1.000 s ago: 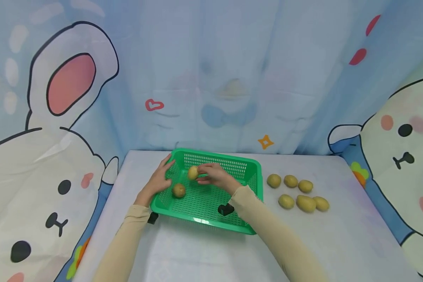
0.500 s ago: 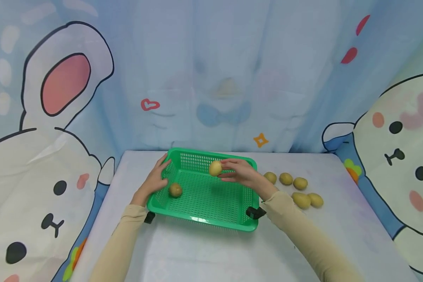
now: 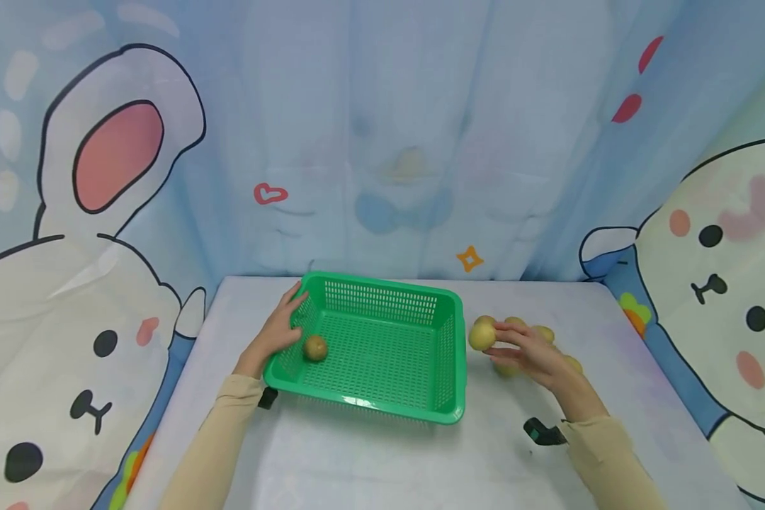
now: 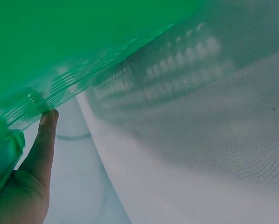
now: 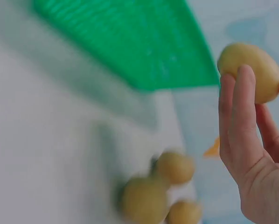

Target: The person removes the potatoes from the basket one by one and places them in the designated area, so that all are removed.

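My left hand [image 3: 274, 336] grips the left side of a green plastic basket [image 3: 382, 409], its thumb over the rim in the head view. In the left wrist view a finger [image 4: 45, 144] touches the slotted wall. One potato [image 3: 315, 348] lies inside the basket near its left end. To the right of the basket, my right hand [image 3: 529, 352] pinches another potato [image 3: 482, 336] between fingertips and thumb. The right wrist view shows this held potato [image 5: 251, 70] up off the table. Several potatoes [image 3: 544, 333] lie behind and below the right hand, partly hidden by it.
The basket stands on a white-covered table [image 3: 357, 467]. A blue curtain [image 3: 395, 106] with cartoon figures hangs behind the table's far edge. A black wrist-camera piece [image 3: 544, 432] sits by the right sleeve.
My right hand has lifted the potato out of the basket and carried it right, past the basket's rim, to the other potatoes. The left hand stays on the basket.
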Demonstrator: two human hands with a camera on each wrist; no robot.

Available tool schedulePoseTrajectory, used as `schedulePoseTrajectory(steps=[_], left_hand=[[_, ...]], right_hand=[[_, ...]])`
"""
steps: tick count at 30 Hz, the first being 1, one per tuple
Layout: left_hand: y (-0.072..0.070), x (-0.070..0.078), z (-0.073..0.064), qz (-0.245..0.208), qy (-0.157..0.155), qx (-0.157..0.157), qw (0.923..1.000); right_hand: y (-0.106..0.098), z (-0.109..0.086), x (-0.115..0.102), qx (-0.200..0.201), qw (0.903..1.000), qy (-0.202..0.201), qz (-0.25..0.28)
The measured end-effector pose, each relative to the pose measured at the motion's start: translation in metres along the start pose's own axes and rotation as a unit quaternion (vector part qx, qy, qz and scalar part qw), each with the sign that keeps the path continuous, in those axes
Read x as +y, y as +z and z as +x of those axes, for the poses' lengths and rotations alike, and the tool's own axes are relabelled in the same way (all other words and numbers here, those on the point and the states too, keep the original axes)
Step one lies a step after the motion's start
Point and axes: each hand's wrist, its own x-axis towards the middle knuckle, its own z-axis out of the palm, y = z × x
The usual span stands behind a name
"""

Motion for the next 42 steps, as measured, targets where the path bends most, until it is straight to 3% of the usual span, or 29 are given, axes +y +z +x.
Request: schedulePoseTrajectory(steps=[4, 9, 20, 32, 37, 42], left_hand=[[-0.001, 0.002, -0.001, 0.005, -0.003, 0.001, 1.0000], [-0.001, 0.002, -0.001, 0.005, -0.006, -0.002, 1.0000], [-0.002, 0.002, 0.000, 0.009, -0.002, 0.001, 1.0000], [0.000, 0.002, -0.002, 0.005, 0.003, -0.003, 1.0000], [-0.001, 0.002, -0.002, 0.009, 0.002, -0.003, 1.0000], [-0.001, 0.002, -0.002, 0.004, 0.002, -0.001, 1.0000]], right_hand=[[-0.023, -0.023, 0.025, -0.003, 0.9997, 0.018, -0.016], [-0.038, -0.043, 0.055, 0.010, 0.9984, 0.054, -0.013], [-0.044, -0.055, 0.090, 0.033, 0.9935, 0.109, -0.008], [-0.039, -0.059, 0.086, 0.117, 0.9800, 0.122, -0.106], [-0.045, -0.056, 0.069, 0.134, 0.9652, 0.099, -0.202], [-0.046, -0.048, 0.044, 0.120, 0.9570, 0.053, -0.259]])
